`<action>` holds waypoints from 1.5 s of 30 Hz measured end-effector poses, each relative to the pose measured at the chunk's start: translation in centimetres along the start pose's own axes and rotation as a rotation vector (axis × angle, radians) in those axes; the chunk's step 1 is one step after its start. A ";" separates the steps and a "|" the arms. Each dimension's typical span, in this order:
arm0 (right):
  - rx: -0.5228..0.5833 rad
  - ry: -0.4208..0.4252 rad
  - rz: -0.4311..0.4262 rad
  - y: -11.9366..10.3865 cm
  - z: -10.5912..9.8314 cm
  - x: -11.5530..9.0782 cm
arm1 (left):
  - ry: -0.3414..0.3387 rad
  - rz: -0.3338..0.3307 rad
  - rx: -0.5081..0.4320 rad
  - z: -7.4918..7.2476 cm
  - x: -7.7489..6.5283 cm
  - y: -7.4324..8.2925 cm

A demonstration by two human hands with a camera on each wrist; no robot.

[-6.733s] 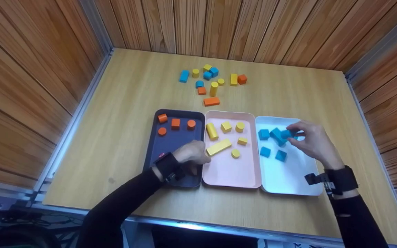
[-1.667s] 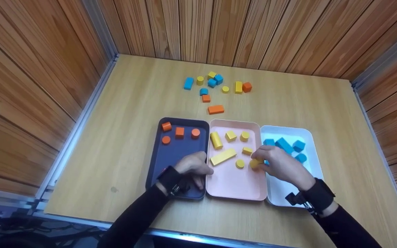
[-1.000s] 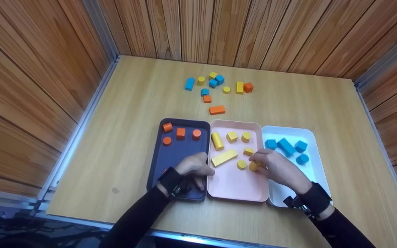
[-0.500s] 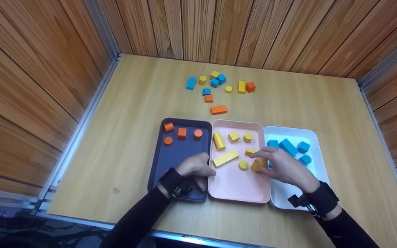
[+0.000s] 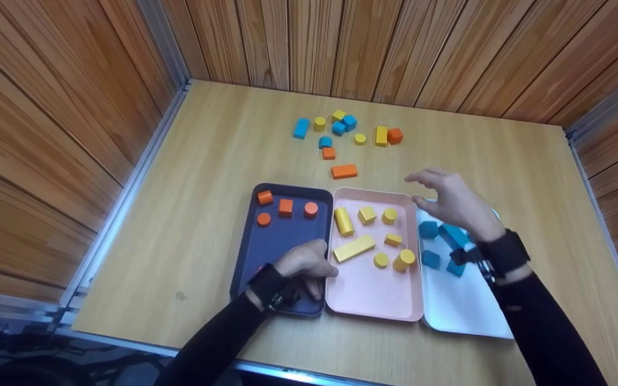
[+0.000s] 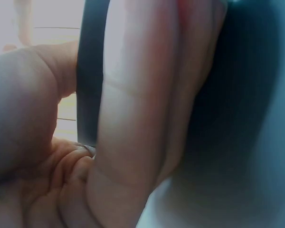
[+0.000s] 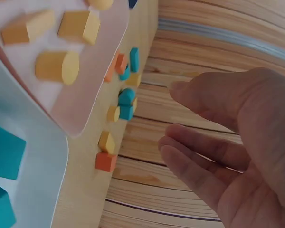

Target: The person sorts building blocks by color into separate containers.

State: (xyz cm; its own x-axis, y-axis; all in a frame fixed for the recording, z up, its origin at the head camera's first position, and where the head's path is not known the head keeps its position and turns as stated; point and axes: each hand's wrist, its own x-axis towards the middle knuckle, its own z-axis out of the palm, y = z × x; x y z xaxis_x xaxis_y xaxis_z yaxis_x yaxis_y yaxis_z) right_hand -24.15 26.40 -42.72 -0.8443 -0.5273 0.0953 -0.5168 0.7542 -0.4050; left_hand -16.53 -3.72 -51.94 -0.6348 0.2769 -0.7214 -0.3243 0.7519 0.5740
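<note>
My left hand (image 5: 305, 261) grips the right wall of the navy tray (image 5: 244, 257); in the left wrist view its dark wall (image 6: 90, 71) runs between thumb and fingers. The thumb reaches over the pink tray (image 5: 362, 297). Over the far end of the white tray (image 5: 459, 316), my right hand (image 5: 451, 201) is raised with nothing in it, fingers apart from the thumb in the right wrist view. A yellow cylinder (image 5: 404, 260) stands in the pink tray among several yellow blocks, including a long bar (image 5: 354, 249). Several orange blocks (image 5: 285, 208) lie in the navy tray, several blue ones (image 5: 431, 259) in the white.
Beyond the trays lies a loose group of blocks: an orange bar (image 5: 344, 171), a yellow block (image 5: 381, 136) beside an orange cube (image 5: 395, 136), a blue block (image 5: 301, 128) and several others. Wooden walls (image 5: 309, 48) enclose the table (image 5: 201, 161) at the back and sides.
The yellow cylinder from the far group has been set upright in the pink tray and let go. My right hand has risen away, toward the far side. The left hand keeps its place.
</note>
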 end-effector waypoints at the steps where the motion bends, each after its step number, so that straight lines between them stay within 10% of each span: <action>1: -0.008 0.001 -0.003 0.5 0.0 1.0 | 0.004 -0.003 -0.001 -0.1 0.0 0.0; 20: -0.019 -0.169 0.169 8.0 2.8 16.9 | 0.011 0.002 -0.025 0.3 -0.1 0.2; 30: 0.009 -0.295 0.178 11.0 3.7 21.5 | 0.020 -0.019 -0.051 0.0 -0.1 0.2; 45: -0.034 -0.334 0.179 12.0 5.1 22.6 | 0.043 0.018 -0.047 0.0 -0.2 0.0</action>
State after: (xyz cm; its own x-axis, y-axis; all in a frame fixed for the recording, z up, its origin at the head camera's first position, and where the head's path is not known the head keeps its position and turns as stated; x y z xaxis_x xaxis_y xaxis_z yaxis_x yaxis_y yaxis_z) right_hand -48.64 21.52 -50.08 -0.8318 -0.4800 -0.2787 -0.3741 0.8558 -0.3574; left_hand -16.39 -3.80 -51.83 -0.6700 0.2634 -0.6941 -0.3447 0.7177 0.6051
